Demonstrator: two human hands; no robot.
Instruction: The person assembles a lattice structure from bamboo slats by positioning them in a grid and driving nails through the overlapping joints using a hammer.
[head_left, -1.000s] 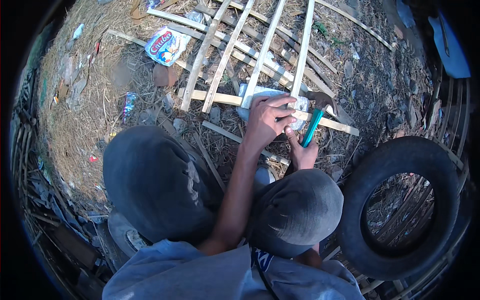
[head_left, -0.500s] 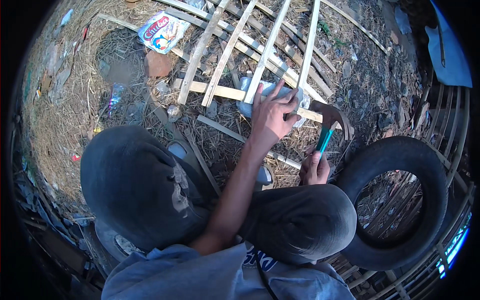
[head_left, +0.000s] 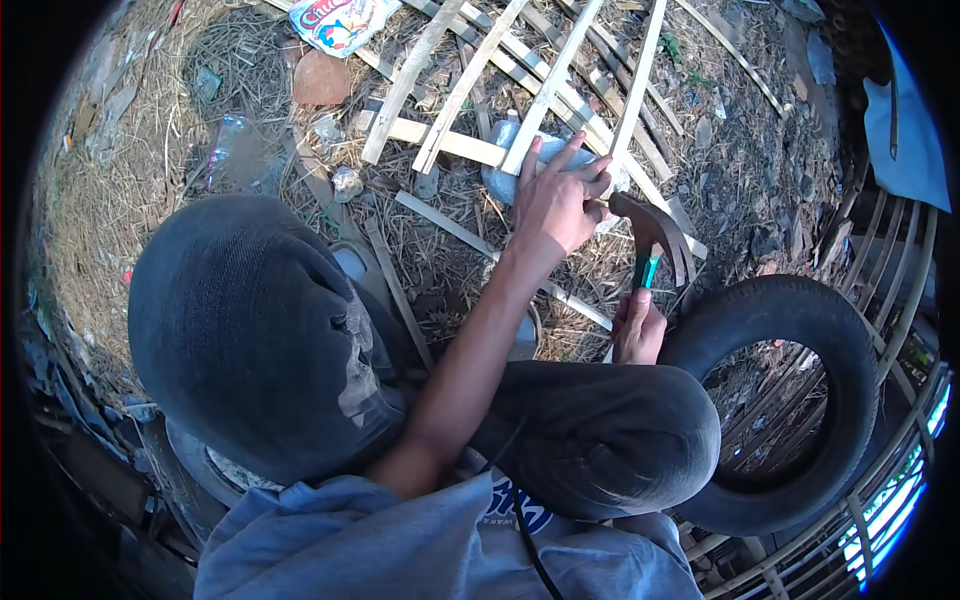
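Note:
My left hand (head_left: 562, 208) lies over a wooden lattice, two fingers stretched along the slats. Its thumb and forefinger curl together at a crossing; whatever they pinch is hidden. My right hand (head_left: 640, 330) grips a claw hammer (head_left: 650, 232) by its green handle, the rusty head close beside the left thumb. Several pale slats (head_left: 540, 115) cross a wooden crosspiece (head_left: 455, 141), its right part mostly covered by hand and hammer. Beneath the crossing sits a whitish stone block (head_left: 497, 185).
A black tyre (head_left: 770, 300) lies at the right, beside a slatted bamboo frame (head_left: 890, 290). A loose wooden strip (head_left: 450, 228) rests on the straw-strewn ground before my feet. Farther left are a flat brown stone (head_left: 321, 80) and a printed plastic packet (head_left: 340, 22).
The hammer head has come left, closer to my left thumb and forefinger. My left hand stays at the same crossing, while the whole view has shifted slightly.

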